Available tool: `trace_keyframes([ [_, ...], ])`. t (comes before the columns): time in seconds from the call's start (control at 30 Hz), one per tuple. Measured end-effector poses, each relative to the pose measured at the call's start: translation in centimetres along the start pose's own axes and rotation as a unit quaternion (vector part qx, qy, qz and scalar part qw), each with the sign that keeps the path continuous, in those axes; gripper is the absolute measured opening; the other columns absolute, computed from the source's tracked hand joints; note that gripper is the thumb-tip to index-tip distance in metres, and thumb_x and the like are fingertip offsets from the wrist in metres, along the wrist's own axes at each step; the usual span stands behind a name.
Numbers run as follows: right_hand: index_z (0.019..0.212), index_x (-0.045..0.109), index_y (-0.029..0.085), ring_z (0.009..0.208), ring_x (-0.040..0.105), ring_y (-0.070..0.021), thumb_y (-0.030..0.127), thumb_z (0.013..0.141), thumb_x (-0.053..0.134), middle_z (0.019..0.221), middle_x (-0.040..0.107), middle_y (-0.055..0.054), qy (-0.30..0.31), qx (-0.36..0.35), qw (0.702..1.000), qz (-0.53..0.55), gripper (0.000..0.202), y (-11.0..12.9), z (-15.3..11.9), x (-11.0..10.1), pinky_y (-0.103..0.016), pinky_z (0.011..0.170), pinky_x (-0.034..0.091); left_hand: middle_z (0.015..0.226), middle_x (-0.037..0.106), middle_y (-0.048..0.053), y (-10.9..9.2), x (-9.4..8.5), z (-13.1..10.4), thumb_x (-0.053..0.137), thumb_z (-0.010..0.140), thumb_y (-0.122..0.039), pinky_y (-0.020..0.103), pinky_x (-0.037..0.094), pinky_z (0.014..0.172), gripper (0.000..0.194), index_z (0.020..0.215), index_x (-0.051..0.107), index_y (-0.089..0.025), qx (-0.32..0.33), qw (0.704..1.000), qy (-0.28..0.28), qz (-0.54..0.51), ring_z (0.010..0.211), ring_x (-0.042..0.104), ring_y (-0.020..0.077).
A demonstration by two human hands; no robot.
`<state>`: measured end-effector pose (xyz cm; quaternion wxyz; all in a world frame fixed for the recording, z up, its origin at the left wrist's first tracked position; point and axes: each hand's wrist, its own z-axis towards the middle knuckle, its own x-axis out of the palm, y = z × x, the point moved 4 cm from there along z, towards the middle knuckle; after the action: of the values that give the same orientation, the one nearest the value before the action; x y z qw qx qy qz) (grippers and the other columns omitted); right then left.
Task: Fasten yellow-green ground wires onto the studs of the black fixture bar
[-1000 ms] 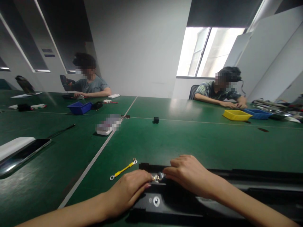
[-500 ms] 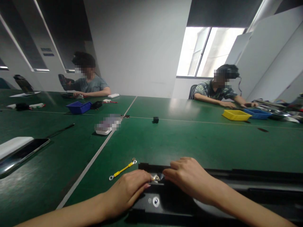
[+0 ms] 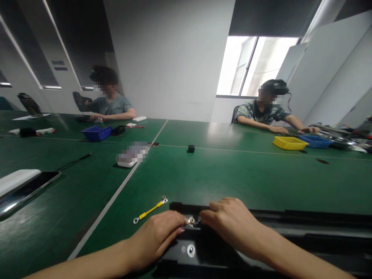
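A long black metal housing (image 3: 209,246) lies along the front of the green table, its left end under my hands. Near that end sits a small ring-shaped metal part (image 3: 192,220). My left hand (image 3: 161,232) pinches at the left of this part, its fingers closed; what lies between the fingertips is too small to name. From the right, my right hand (image 3: 232,221) reaches in with its fingers pressed together by the same spot, and its fingertips hide what they grip. A yellow cable with ring ends (image 3: 150,210) rests on the table just beyond my left hand.
A phone (image 3: 35,190) lies at the left, a white device (image 3: 128,162) and a small black cube (image 3: 191,148) farther back. Blue (image 3: 97,133) and yellow (image 3: 290,143) bins stand before two people seated across the green table (image 3: 247,178).
The view has tilted up very slightly. Both hands stay at the small metal part with almost no movement. Across the table, the person at the right has leaned a little to the left.
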<state>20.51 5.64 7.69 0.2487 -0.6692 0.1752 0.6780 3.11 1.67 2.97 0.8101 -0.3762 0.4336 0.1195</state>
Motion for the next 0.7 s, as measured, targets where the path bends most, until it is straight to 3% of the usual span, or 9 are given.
trace_keyframes([
  [0.23, 0.081, 0.064, 0.021, 0.054, 0.053, -0.0138, 0.018, 0.087, 0.060, 0.071, 0.066, 0.000, 0.024, 0.034, 0.999, -0.004, 0.008, 0.49, 0.02, 0.29, -0.030, 0.050, 0.011, 0.108, 0.064, 0.008, 0.05, 0.15, -0.26, 0.036, 0.099, -0.017, 0.031, 0.048, 0.091, 0.024, 0.116, 0.052, -0.018, 0.002, 1.000, 0.002, -0.002, 0.100, 0.060, 0.0206],
  [0.7, 0.079, 0.066, 0.021, 0.051, 0.056, -0.0146, 0.013, 0.083, 0.060, 0.067, 0.066, -0.002, 0.003, 0.070, 0.997, -0.012, 0.011, 0.99, -0.25, 0.76, -0.031, 0.049, 0.012, 0.106, 0.064, 0.008, -0.03, -0.05, -0.02, 0.036, 0.099, -0.018, 0.031, 0.049, 0.090, 0.024, 0.115, 0.054, -0.017, -0.002, 1.000, 0.000, -0.008, 0.099, 0.061, 0.0205],
])
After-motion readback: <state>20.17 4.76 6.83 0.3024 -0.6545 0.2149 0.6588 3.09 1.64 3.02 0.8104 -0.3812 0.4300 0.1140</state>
